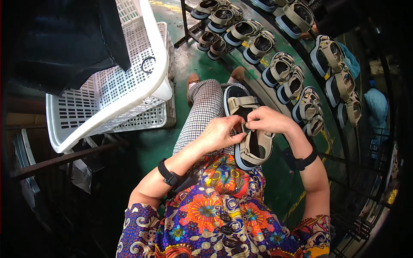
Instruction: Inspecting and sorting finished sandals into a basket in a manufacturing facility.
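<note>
Head view: left hand (220, 132) and right hand (269, 120) pinch a beige, grey-soled sandal's (246, 151) strap (244, 128).

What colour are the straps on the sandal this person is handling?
The sandal has beige straps, best seen in the head view.

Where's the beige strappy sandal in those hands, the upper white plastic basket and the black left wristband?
Beige strappy sandal (244, 148), head view: its strap.
Upper white plastic basket (160, 64), head view: its rim.
Black left wristband (166, 172), head view: its band.
</note>
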Tool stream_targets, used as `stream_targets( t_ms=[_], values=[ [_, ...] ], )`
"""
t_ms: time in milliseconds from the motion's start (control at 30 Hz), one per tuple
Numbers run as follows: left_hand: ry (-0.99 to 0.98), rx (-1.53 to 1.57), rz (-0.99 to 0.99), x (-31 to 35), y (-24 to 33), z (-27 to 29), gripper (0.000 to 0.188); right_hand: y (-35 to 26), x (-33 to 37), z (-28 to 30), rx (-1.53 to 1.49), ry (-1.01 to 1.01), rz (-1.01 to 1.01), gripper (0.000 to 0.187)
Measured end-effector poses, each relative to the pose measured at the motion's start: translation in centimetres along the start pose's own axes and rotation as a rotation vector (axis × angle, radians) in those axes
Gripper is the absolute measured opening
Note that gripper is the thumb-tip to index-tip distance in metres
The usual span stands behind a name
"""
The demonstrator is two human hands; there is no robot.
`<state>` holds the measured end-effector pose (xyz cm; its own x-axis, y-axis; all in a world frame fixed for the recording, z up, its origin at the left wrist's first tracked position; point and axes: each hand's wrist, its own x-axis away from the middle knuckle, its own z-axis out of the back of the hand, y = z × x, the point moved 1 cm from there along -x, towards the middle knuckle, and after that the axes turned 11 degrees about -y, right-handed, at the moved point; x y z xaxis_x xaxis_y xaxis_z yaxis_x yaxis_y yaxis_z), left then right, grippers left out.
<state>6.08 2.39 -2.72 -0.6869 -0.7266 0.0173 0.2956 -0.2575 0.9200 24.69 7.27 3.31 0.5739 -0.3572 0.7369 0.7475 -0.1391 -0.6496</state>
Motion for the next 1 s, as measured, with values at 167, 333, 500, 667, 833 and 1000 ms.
stream_targets(
  t_ms=[167,333,500,667,833,1000],
  values=[
    [-0.03,0.695,0.146,0.6,-2.4,-1.4,0.026,1.0,-0.2,-1.4,0.284,0.23,0.12,0.027],
    [-0.032,1.23,0.295,1.4,-3.4,-1.8,0.026,0.2,-0.1,-2.6,0.324,0.298,0.071,0.03],
    [0.038,1.226,0.222,1.5,-1.5,-1.1,0.039,-0.1,-0.5,-3.7,0.351,0.356,0.208,0.043],
    [0.054,1.039,0.134,2.3,-1.2,-0.1,0.041,-0.4,-0.4,-4.2,0.398,0.421,0.183,0.038],
    [0.287,0.83,0.305,4.9,-1.8,4.3,0.029,0.6,0.1,-3.4,0.443,0.452,0.237,0.033],
    [0.401,0.785,0.258,4.7,-0.8,7.0,0.022,1.9,-0.3,-3.0,-0.022,0.424,0.455,0.05]
  ],
)
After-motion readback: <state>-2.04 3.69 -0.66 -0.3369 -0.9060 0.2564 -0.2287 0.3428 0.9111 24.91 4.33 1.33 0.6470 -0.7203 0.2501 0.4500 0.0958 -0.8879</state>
